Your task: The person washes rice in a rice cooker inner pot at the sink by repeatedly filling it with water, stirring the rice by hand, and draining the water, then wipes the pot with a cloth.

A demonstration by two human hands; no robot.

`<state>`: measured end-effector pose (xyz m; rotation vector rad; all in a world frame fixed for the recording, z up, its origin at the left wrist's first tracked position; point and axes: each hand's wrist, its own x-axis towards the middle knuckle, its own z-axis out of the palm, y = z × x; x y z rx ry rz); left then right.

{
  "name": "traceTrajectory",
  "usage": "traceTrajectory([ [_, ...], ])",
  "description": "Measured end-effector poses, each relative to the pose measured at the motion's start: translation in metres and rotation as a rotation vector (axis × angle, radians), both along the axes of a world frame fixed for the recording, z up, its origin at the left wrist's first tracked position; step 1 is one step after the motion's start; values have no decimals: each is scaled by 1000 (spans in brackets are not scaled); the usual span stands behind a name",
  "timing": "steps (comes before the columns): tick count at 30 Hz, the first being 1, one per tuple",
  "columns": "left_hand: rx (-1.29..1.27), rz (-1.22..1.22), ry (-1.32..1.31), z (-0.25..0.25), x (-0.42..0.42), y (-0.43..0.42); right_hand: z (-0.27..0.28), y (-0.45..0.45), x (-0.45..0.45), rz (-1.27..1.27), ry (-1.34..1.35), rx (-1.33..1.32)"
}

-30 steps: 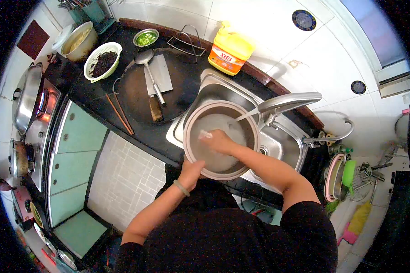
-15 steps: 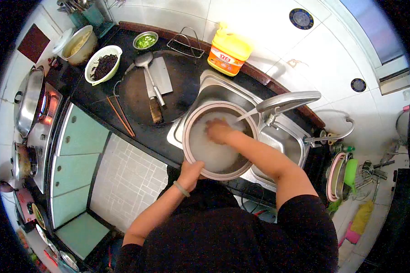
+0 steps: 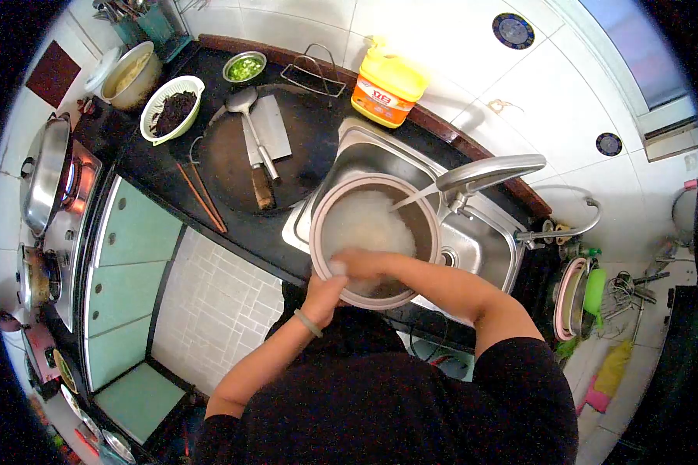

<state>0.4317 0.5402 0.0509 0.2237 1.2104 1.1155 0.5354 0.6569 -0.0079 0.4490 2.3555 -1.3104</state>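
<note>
A round pot with a pinkish rim (image 3: 323,208) sits over the left basin of the steel sink (image 3: 349,137). Cloudy whitish water (image 3: 368,225) fills its lower part; pale matter shows beneath, too blurred to name. Water streams into it from the faucet (image 3: 488,167). My left hand (image 3: 327,293), with a bracelet at the wrist, is closed on the near-left rim. My right hand (image 3: 358,264) is inside the pot by the near-left wall, close to my left hand. Its fingers are blurred and partly hidden, so their closure does not show.
Left of the sink, a cleaver (image 3: 273,136) and a spatula (image 3: 252,128) lie on a round dark board (image 3: 225,170). Chopsticks (image 3: 202,198), a strainer basket (image 3: 195,97) of dark food and a bowl of chopped greens (image 3: 246,68) are nearby. A yellow jug (image 3: 388,85) stands behind. A burner flame (image 3: 73,177) is lit.
My right hand has moved from the pot's middle toward its near-left wall, close to my left hand. My left hand keeps its hold on the rim, and the water still runs.
</note>
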Motion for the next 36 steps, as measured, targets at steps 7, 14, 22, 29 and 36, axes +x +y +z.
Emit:
traceTrajectory([
  [7,-20,-17,-7,5,-2,3,56,9,-17,-639,-261,109],
  [14,-12,-21,-8,7,-3,3,60,18,-33,296,47,848],
  [22,-43,25,18,2,0,4,28,70,12,-5,-390,462],
  [29,15,53,-3,-2,2,4,12,10,7,201,-316,139],
  [36,-40,68,-2,14,1,8,55,20,-21,-418,89,42],
])
